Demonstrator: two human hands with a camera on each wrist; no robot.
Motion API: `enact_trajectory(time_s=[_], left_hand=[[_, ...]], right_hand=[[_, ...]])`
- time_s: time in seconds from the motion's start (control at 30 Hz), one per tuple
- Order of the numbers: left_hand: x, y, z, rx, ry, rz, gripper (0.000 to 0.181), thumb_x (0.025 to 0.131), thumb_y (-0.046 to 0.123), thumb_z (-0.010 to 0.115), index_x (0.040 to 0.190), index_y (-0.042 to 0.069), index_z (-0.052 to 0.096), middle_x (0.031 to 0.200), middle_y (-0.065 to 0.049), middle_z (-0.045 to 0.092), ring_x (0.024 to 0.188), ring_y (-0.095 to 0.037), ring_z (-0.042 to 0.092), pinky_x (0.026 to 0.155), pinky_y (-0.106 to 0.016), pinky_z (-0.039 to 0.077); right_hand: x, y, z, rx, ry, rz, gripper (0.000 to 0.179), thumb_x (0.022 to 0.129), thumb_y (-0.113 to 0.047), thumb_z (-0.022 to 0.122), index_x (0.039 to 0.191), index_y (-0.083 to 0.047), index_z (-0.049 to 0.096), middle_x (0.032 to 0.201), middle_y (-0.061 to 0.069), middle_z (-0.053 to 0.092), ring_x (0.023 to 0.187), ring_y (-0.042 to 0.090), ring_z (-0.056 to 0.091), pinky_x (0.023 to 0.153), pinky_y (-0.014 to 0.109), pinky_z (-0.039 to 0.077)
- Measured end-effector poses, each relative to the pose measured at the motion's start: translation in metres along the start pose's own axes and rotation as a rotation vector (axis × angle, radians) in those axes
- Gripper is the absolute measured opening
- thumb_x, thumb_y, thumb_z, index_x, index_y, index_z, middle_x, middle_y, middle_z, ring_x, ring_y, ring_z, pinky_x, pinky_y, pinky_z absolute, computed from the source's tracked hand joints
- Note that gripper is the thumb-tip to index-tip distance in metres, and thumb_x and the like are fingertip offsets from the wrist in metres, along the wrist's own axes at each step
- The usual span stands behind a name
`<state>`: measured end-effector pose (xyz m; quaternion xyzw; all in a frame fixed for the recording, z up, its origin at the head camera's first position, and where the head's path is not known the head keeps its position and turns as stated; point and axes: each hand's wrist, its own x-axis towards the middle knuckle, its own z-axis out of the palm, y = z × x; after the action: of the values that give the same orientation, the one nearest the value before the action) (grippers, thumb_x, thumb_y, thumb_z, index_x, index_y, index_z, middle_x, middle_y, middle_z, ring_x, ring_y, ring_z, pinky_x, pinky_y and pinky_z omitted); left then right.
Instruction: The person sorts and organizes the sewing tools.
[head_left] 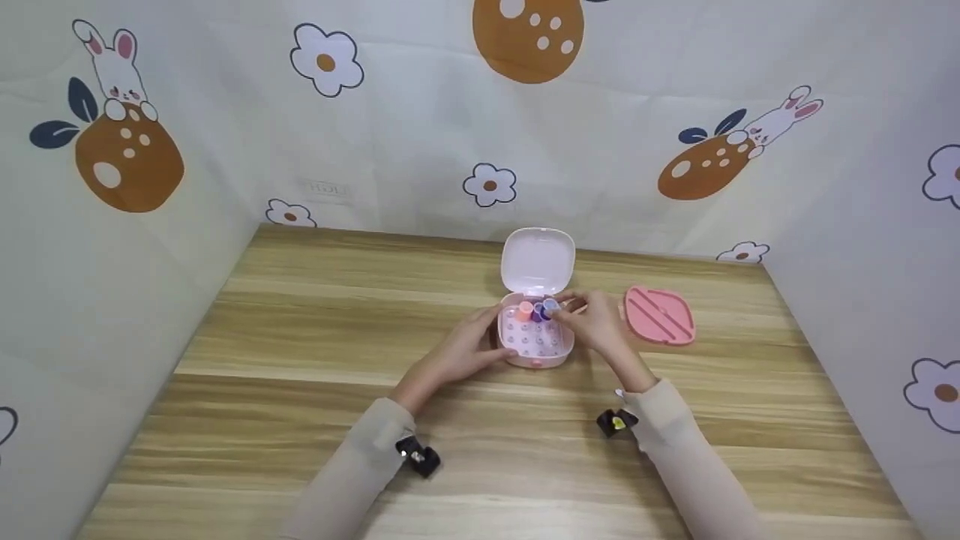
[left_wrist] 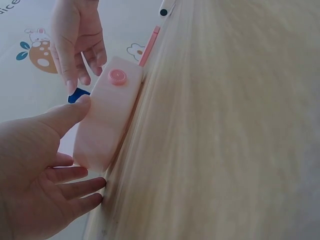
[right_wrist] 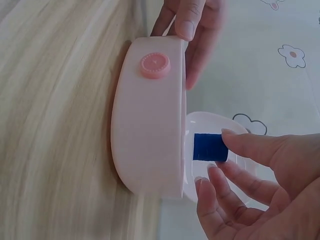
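A pale pink box point(head_left: 537, 361) with a rounded square shape stands on the table, its lid point(head_left: 538, 259) tipped up at the back. My left hand point(head_left: 469, 349) holds the box's left side, thumb at the front rim and fingers along the wall. My right hand point(head_left: 596, 322) pinches a small blue cylinder point(right_wrist: 210, 147) between thumb and fingertips over the back right of the box. Beside it, an orange cylinder point(head_left: 525, 310) and a purple cylinder point(head_left: 538, 315) stand in the back row. Rows of small round marks cover the box's inside point(head_left: 533, 339).
To the right of the box lies a pink tray point(head_left: 660, 315) with two diagonal grooves. The wooden table point(head_left: 337, 315) meets a printed cloth point(head_left: 405, 135) at its back and sides. Each wrist carries a small black camera point(head_left: 418, 456).
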<state>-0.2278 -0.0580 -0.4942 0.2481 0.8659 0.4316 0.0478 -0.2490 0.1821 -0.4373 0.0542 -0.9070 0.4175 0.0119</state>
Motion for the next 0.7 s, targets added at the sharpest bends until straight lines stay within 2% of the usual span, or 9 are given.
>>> enact_trajectory(time_s=[0.17,0.4,0.7], left_hand=[[0.000,0.000,0.000,0.008,-0.003,-0.010,0.086,0.097,0.029,0.077,0.163,-0.002,0.032,0.162,-0.027,0.042,0.150,-0.042,0.041,0.128,-0.054,0.031],[-0.001,-0.001,-0.001,-0.007,0.002,0.030,0.084,0.097,0.025,0.077,0.161,-0.008,0.033,0.161,-0.029,0.043,0.150,-0.044,0.040,0.128,-0.054,0.031],[-0.001,0.000,-0.001,-0.015,0.008,0.026,0.084,0.097,0.024,0.077,0.162,-0.004,0.033,0.161,-0.028,0.043,0.150,-0.044,0.041,0.128,-0.055,0.031]], right_hand=[[0.002,-0.002,0.006,0.002,-0.004,0.006,0.022,0.089,-0.005,0.079,0.107,0.007,0.077,0.094,0.022,0.075,0.089,0.032,0.070,0.065,0.020,0.052],[0.004,-0.007,0.013,0.013,0.008,-0.020,0.021,0.087,-0.005,0.083,0.104,0.006,0.077,0.088,0.020,0.075,0.086,0.030,0.071,0.065,0.017,0.051],[0.010,-0.010,0.023,0.045,-0.005,-0.052,0.017,0.086,-0.001,0.083,0.099,0.007,0.077,0.082,0.017,0.073,0.076,0.017,0.065,0.060,0.014,0.048]])
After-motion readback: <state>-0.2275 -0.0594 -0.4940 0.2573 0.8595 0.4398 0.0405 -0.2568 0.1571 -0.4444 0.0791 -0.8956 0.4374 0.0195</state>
